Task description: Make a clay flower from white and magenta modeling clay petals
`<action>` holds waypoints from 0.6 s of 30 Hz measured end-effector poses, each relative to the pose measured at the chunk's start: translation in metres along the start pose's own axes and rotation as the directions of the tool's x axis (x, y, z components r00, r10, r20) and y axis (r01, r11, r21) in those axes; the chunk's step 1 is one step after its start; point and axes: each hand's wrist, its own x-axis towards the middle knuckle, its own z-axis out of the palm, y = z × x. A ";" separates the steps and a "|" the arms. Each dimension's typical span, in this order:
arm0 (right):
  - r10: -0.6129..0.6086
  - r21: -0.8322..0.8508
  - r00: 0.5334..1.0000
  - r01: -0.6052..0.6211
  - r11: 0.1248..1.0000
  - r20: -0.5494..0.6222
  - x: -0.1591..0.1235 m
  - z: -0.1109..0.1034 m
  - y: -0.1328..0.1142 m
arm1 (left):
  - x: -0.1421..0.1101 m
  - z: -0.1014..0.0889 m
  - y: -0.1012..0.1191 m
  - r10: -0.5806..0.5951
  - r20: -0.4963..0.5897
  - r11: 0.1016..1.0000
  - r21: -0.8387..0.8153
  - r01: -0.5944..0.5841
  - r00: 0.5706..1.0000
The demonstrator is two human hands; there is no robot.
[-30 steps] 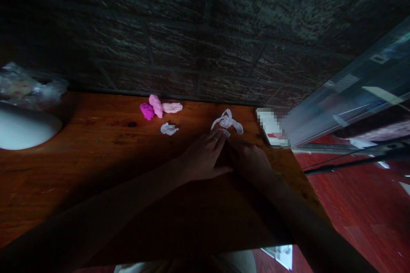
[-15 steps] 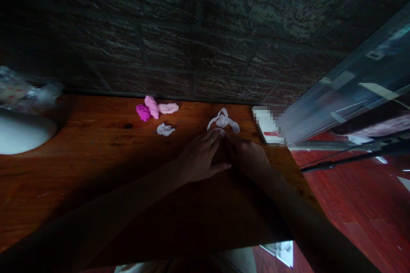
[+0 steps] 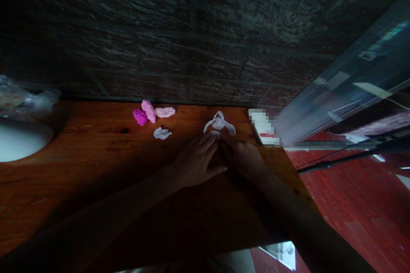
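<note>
My left hand [image 3: 197, 160] lies flat on the table with its fingers stretched forward and its thumb apart. Its fingertips rest on the near edge of a small piece of white clay [image 3: 215, 134]. From the other side my right hand [image 3: 244, 157] reaches the same piece, fingers curled in and the index tip on it; its grip is partly in shadow. Just beyond, thin white clay strips [image 3: 229, 127] form an arched outline around a small pale lump [image 3: 218, 124]. To the left sits a loose crumpled white lump [image 3: 162, 133].
Three clay lumps lie near the wall: magenta [image 3: 140, 117], pink [image 3: 149, 111] and pale pink [image 3: 165, 112]. A white phone-like object [image 3: 264, 127], partly pixelated, is at the right edge. A rounded white object [image 3: 22, 140] and a clear plastic bag [image 3: 28, 99] stand far left.
The whole view has shifted slightly, so everything sits a little further left. Both hands stay at the white clay piece, with only small finger movement.
</note>
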 end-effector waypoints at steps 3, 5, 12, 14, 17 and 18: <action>0.001 0.011 1.000 -0.001 1.000 -0.008 -0.002 0.000 0.001 | 0.000 0.002 0.000 -0.001 0.017 1.000 0.016 0.001 1.000; -0.013 0.030 1.000 0.014 0.999 -0.028 -0.004 0.000 0.001 | 0.000 0.003 0.001 0.004 0.028 1.000 0.016 -0.005 1.000; -0.032 0.096 0.998 0.038 0.995 -0.060 -0.005 -0.001 0.005 | -0.014 -0.031 -0.007 0.022 -0.024 1.000 0.014 -0.021 0.999; -0.026 0.134 0.996 0.037 0.990 -0.082 -0.004 -0.004 0.008 | -0.025 -0.050 -0.024 -0.083 -0.058 0.996 0.010 0.083 0.995; -0.003 0.194 0.992 0.028 0.981 -0.127 -0.003 -0.008 0.011 | -0.044 -0.066 -0.059 -0.233 -0.163 0.968 0.054 0.245 0.959; 0.000 0.214 0.990 0.031 0.976 -0.140 -0.003 -0.010 0.012 | -0.050 -0.066 -0.070 -0.267 -0.187 0.956 0.071 0.284 0.946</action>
